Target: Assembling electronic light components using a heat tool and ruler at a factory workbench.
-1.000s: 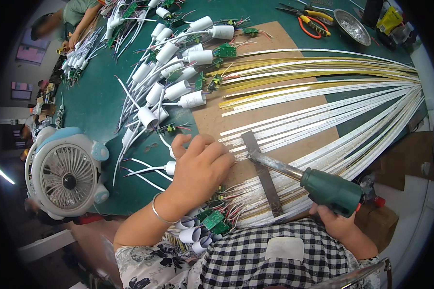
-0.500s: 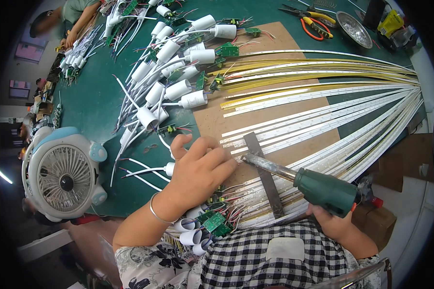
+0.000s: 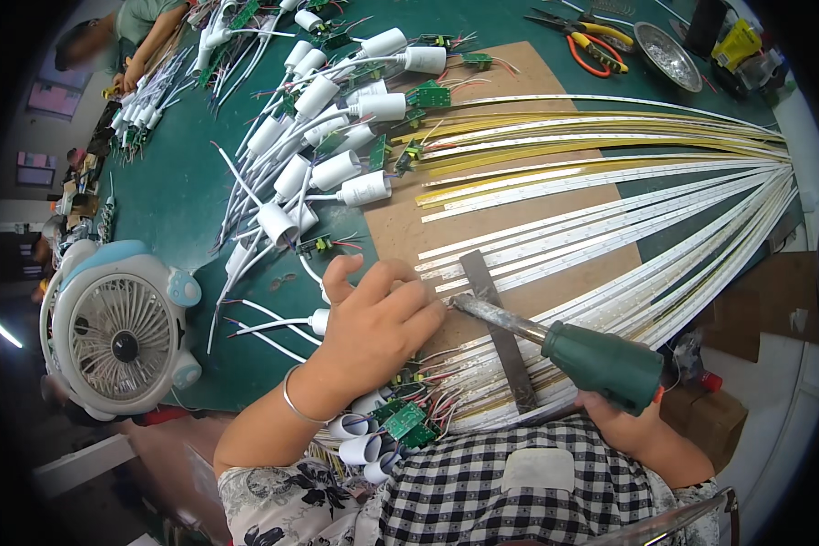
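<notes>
My right hand (image 3: 621,424) grips a green soldering iron (image 3: 602,366) from below. Its metal tip points left and reaches the strip ends beside my left fingertips; contact there is too small to tell. My left hand (image 3: 373,323) is closed, its fingers curled over the near ends of the LED strips (image 3: 591,223). What the fingertips pinch is hidden under the hand. A flat dark metal bar (image 3: 511,364) lies across the strips, passing under the iron's shaft. By my left wrist, white lamp caps (image 3: 359,449) sit with wired green circuit boards (image 3: 404,419).
Many white caps (image 3: 366,189) with cables and boards cover the table's left middle. A fan (image 3: 123,332) stands at left. Cardboard (image 3: 519,100) lies under the strips. Pliers (image 3: 596,50) and a metal bowl (image 3: 669,56) are at far right. A co-worker (image 3: 146,36) sits far left.
The soldering iron has shifted slightly left and down, with my right hand moving along. My left hand stays almost in place.
</notes>
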`<state>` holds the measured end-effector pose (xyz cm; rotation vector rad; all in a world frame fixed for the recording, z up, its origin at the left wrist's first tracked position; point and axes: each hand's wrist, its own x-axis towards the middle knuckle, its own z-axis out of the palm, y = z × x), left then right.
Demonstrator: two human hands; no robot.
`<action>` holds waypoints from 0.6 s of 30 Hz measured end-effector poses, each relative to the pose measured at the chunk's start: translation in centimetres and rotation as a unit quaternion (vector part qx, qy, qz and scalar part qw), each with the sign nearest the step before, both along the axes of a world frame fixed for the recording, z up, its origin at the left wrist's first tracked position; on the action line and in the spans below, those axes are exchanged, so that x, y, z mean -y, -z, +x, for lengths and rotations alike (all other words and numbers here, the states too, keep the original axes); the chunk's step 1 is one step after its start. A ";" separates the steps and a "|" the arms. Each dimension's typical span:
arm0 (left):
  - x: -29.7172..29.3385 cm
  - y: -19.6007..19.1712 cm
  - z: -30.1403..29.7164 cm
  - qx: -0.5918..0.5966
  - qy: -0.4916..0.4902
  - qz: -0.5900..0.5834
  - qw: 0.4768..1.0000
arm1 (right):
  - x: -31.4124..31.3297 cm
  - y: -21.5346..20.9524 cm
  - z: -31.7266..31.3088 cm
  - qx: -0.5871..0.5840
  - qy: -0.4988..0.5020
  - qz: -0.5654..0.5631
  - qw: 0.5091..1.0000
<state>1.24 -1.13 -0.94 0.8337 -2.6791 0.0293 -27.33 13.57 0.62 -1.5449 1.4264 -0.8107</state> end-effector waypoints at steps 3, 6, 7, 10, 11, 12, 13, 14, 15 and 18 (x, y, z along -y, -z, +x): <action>-0.1 0.0 0.0 0.004 -0.001 0.002 1.000 | -0.3 0.2 0.3 0.028 0.035 0.024 0.999; -0.1 -0.1 0.1 0.007 -0.002 0.005 1.000 | -0.7 0.3 0.3 0.023 0.043 0.039 0.998; -0.1 -0.1 0.0 0.006 -0.003 0.005 1.000 | -0.4 0.3 0.1 -0.019 0.012 -0.007 1.000; -0.1 0.0 0.0 0.005 -0.004 0.005 1.000 | 0.1 -0.1 -0.3 -0.116 -0.047 -0.089 0.988; -0.2 0.0 0.0 0.006 -0.004 0.004 1.000 | 0.2 -0.3 -0.4 -0.142 -0.060 -0.107 0.982; -0.2 0.0 0.1 0.007 -0.005 0.003 1.000 | 0.2 -0.5 -0.3 -0.108 -0.041 -0.092 0.989; -0.2 0.0 0.0 0.008 -0.005 0.003 1.000 | 0.3 -0.8 -0.1 -0.074 -0.020 -0.077 0.994; -0.2 0.0 0.0 0.008 -0.004 0.003 1.000 | 0.3 -1.0 0.1 -0.065 -0.012 -0.078 0.995; -0.1 0.0 -0.1 0.009 -0.004 0.002 1.000 | 0.4 -1.3 0.3 -0.055 -0.003 -0.078 0.995; -0.2 0.0 -0.1 0.010 -0.004 -0.003 1.000 | 0.6 -1.6 0.3 -0.090 -0.016 -0.102 0.991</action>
